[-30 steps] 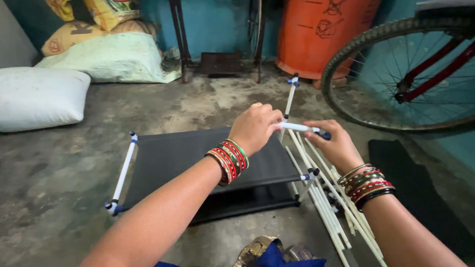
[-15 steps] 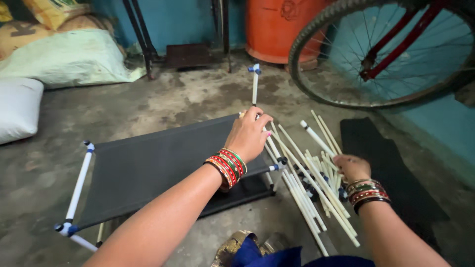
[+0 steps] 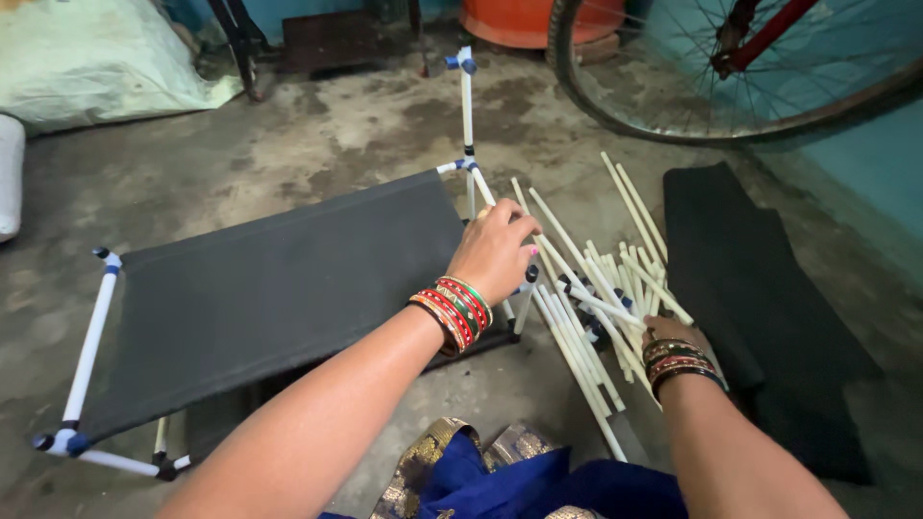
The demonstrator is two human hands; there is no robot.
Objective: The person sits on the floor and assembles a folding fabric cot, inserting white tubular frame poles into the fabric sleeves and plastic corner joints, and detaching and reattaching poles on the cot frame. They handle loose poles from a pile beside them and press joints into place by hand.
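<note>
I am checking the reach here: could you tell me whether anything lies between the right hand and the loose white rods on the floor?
Nothing visible does. The right hand is already down among the loose white rods, with no other object between them. The left hand grips the rack frame beside the pile.

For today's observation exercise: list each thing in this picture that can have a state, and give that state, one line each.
Black fabric panel: stretched flat on its white tube frame.
Upright tube: standing at the far corner.
Loose white tubes: piled on the floor.
Left hand: closed on the frame edge.
Right hand: resting on the pile.
Black cloth: lying flat.
</note>
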